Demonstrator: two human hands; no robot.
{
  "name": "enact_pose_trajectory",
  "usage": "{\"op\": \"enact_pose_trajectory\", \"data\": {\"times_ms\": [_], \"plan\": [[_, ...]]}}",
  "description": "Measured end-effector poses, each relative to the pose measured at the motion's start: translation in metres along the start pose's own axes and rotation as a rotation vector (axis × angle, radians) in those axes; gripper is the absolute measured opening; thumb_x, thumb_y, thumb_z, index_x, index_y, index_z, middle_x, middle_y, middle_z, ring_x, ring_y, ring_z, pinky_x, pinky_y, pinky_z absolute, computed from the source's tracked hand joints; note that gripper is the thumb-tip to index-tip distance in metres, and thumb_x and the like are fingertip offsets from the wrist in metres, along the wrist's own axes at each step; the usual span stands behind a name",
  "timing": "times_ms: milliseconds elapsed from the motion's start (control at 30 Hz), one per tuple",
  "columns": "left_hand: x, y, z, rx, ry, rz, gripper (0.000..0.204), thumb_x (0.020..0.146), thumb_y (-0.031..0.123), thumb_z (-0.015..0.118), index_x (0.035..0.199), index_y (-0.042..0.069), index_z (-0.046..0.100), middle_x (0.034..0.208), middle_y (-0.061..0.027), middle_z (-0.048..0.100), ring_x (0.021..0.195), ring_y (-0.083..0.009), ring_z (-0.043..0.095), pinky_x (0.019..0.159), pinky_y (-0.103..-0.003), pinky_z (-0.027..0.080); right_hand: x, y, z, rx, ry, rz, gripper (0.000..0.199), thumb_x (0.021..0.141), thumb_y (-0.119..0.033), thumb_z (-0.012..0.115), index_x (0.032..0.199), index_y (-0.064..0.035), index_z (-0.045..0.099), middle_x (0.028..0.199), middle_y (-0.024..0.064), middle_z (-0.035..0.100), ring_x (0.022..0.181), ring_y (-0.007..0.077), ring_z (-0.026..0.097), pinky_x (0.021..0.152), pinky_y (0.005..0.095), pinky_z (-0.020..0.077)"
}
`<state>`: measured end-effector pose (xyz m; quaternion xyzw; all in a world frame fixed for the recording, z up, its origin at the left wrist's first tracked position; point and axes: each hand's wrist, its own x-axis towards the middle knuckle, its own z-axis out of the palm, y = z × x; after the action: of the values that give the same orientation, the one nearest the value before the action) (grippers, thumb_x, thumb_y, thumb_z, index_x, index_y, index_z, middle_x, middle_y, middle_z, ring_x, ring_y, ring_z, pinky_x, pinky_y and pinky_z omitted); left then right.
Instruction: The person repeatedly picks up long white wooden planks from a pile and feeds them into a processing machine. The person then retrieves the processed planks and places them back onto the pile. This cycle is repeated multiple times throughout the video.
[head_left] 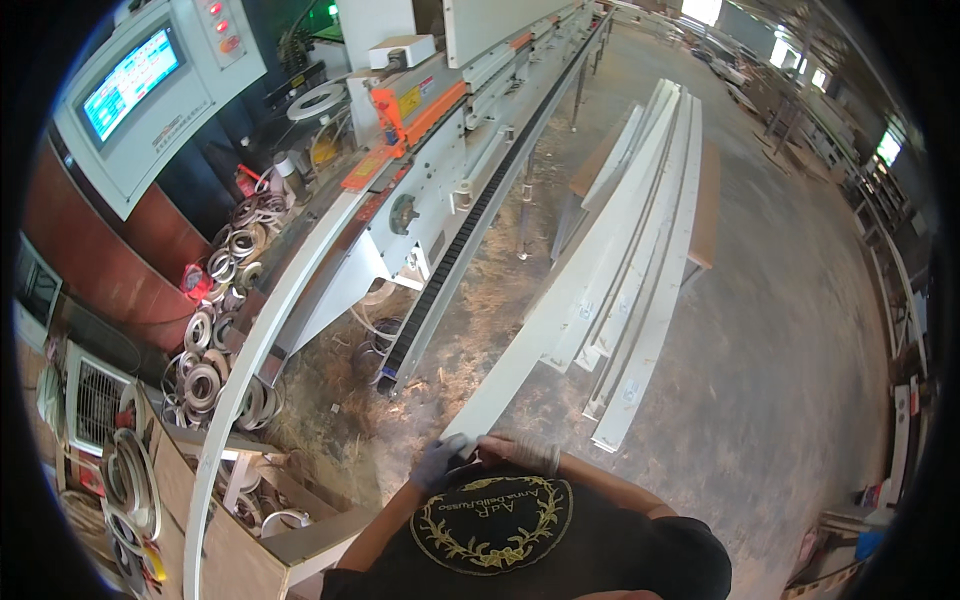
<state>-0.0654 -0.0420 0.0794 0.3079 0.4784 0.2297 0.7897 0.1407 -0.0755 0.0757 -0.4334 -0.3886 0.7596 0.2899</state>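
Observation:
Close in front of my chest, both hands are at the near end of a long white board. My left hand, in a grey-blue glove, is closed on the board's left edge. On the other side, my right hand is closed at the same end; its glove is pale and some fingertips look bare. From my hands the board runs away to the far right, onto a stack of similar white boards. The underside of the held end is hidden.
Ahead stands a long machine with an orange guard and a black conveyor track. A white strip curves from it past my left side. Coiled edging rolls pile up at left, below a control screen. Wood shavings litter the floor.

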Motion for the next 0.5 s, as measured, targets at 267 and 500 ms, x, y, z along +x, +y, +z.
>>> {"op": "enact_pose_trajectory", "data": {"times_ms": [267,500], "plan": [[-0.166,-0.069,-0.137,-0.1,0.367,0.397,0.033,0.087,0.026,0.062,0.109,0.002,0.062,0.101,-0.012,0.066,0.085,-0.0215,0.066,0.073,-0.031,0.054,0.067,-0.074,-0.113,0.403,0.402,-0.291,0.048,0.09,-0.049,0.057,0.112,-0.0062,0.055,0.105,0.0097,0.061,0.1,0.0191,0.059,0.088,0.035,0.0485],[-0.231,-0.11,-0.199,-0.448,0.904,1.05,0.053,0.088,0.045,0.057,0.123,0.005,0.054,0.116,-0.012,0.062,0.101,-0.0251,0.063,0.084,-0.045,0.054,0.113,-0.102,-0.036,0.616,0.426,-0.113,0.039,0.099,-0.038,0.047,0.112,-0.0022,0.054,0.112,0.0121,0.063,0.103,0.0274,0.061,0.095,0.0392,0.0488]]}}
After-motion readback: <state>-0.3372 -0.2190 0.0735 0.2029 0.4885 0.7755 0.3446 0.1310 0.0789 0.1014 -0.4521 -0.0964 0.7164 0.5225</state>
